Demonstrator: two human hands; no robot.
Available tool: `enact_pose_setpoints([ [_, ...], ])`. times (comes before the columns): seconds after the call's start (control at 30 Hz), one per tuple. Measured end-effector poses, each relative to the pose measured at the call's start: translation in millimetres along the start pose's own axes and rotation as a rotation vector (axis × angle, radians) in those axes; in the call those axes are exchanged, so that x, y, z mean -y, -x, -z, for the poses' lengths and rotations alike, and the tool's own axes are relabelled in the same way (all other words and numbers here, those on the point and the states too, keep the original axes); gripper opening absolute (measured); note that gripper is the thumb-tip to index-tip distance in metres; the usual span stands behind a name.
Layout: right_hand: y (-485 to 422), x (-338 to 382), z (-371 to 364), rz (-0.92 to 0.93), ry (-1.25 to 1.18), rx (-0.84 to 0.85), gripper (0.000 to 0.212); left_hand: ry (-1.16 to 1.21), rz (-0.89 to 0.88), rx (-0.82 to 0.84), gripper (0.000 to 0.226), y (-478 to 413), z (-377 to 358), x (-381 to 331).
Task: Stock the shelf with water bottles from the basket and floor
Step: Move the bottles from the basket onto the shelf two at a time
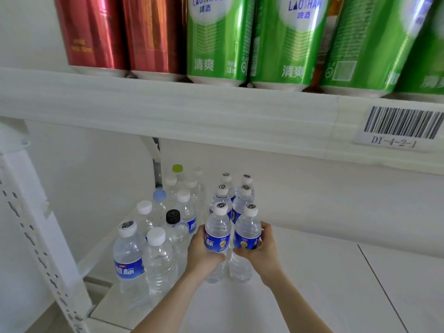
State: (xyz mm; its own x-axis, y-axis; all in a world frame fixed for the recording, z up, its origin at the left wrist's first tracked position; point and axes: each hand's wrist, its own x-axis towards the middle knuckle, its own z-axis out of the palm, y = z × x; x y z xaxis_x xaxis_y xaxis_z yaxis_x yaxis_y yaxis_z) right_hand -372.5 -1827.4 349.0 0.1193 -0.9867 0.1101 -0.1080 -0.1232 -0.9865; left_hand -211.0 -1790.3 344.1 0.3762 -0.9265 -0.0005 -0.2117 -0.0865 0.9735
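Two clear water bottles with blue labels and white caps stand side by side on the white lower shelf (pixel 312 272). My left hand (pixel 201 253) is wrapped around the left bottle (pixel 217 233), and my right hand (pixel 262 251) grips the right bottle (pixel 247 230). Both bottles are upright at the front of a double row of matching bottles (pixel 234 195) that runs toward the back wall. The basket and the floor are out of view.
Left of the row stand several mixed bottles (pixel 153 251) with white, blue, black and green caps. An upper shelf (pixel 192 111) carries red cans (pixel 120 32) and green cans (pixel 288 39) and a barcode label (pixel 401 126). A slotted upright (pixel 36 236) stands at left.
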Motion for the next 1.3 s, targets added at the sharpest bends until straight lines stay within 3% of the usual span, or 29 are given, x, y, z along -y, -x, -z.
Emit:
enact_pose_setpoints([
  [0.27,5,-11,7,-0.006,0.08,0.025,0.071,-0.029,-0.045,-0.057,0.084,7,-4,37],
  [0.5,4,-17,6,-0.005,0.18,0.005,0.065,-0.13,-0.086,-0.111,0.078,11,-11,65],
  [1.3,-11,-11,-8,-0.028,0.235,-0.01,0.071,-0.349,-0.108,-0.011,0.099,-10,-10,54],
])
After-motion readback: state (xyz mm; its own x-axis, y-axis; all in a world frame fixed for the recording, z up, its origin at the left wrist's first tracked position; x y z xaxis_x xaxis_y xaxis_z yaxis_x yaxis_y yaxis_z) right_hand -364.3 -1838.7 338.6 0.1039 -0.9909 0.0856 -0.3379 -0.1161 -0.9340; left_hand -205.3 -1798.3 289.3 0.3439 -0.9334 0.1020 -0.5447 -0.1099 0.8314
